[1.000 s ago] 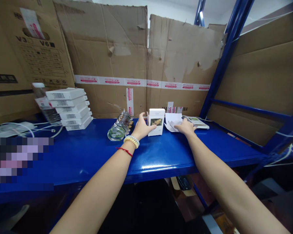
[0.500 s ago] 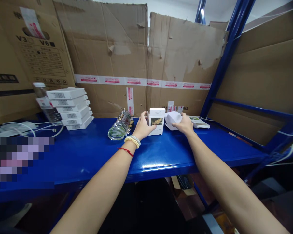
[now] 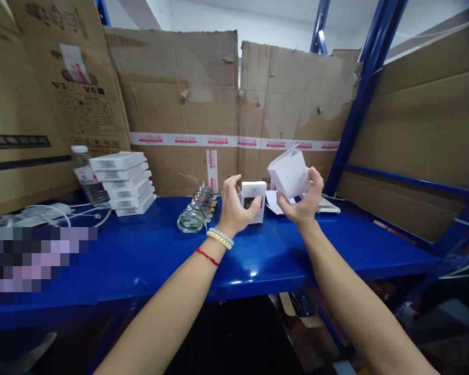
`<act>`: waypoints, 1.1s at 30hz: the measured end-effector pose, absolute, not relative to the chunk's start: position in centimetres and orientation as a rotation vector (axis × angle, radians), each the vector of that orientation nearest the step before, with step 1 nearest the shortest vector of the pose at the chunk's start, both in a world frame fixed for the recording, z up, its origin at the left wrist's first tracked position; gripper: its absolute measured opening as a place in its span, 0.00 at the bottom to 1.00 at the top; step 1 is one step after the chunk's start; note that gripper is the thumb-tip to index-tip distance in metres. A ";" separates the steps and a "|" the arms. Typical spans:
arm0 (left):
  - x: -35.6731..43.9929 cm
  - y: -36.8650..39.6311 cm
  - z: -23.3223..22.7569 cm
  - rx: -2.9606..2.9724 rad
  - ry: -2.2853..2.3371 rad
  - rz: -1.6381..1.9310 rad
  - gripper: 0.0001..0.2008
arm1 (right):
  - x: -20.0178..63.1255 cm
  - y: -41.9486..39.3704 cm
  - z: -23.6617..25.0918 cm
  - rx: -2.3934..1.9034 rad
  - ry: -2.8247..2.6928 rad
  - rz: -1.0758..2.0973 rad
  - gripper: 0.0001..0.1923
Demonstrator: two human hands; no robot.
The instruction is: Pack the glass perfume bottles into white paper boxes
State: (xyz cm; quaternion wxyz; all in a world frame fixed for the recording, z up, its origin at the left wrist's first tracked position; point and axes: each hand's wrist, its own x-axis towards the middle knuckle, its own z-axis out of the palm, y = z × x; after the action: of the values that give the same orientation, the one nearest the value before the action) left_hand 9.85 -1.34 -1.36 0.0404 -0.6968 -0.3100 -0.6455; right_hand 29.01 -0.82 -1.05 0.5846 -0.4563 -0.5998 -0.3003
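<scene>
Right hand (image 3: 301, 200) has lifted the folded white carton (image 3: 289, 175) off the blue shelf (image 3: 140, 255), grip pinching its lower edges; looks light and crushable. Left hand (image 3: 234, 205) hovers open beside it.

Blue shelf (image 3: 140, 260) clutter

Stacked white boxes (image 3: 123, 182), a water bottle (image 3: 86, 177) beside them, lying glass bottles (image 3: 197, 211), cardboard sheets (image 3: 203, 104) behind.
</scene>
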 end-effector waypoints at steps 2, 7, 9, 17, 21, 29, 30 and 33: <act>9.9 -1.8 -1.2 -2.074 -0.895 -2.019 0.32 | 28.4 -1.0 -1.1 -0.994 -1.479 -0.707 0.48; 9.9 -1.9 -0.8 -2.015 -0.916 -1.974 0.24 | 27.1 -0.6 -1.5 -0.861 -1.641 -0.715 0.44; 9.8 -1.9 -0.6 -2.038 -0.974 -1.970 0.20 | 26.8 -0.4 -1.7 -0.826 -1.675 -0.748 0.41; 9.8 -1.9 -0.4 -2.079 -1.034 -1.979 0.14 | 26.1 0.0 -2.3 -0.652 -1.694 -0.872 0.35; 9.9 -1.9 -0.1 -2.126 -1.116 -2.073 0.15 | 26.1 0.1 -2.5 -0.716 -1.723 -0.829 0.34; 9.7 -0.8 -0.3 -2.164 -1.149 -2.247 0.07 | 26.1 0.2 -2.4 -0.823 -1.744 -0.847 0.41; 9.8 -0.7 -0.4 -2.181 -1.136 -2.243 0.07 | 26.0 0.2 -2.5 -0.838 -1.740 -0.854 0.43; 9.9 -0.9 -0.4 -2.204 -1.108 -2.227 0.08 | 25.8 0.3 -2.6 -0.848 -1.699 -0.872 0.45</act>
State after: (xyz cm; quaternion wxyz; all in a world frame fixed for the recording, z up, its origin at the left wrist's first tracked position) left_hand 9.94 -0.88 -0.39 -0.0908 -0.6604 -0.3321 -0.6673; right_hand 25.84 0.25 -2.58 0.5021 -0.3512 -0.7031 -0.3609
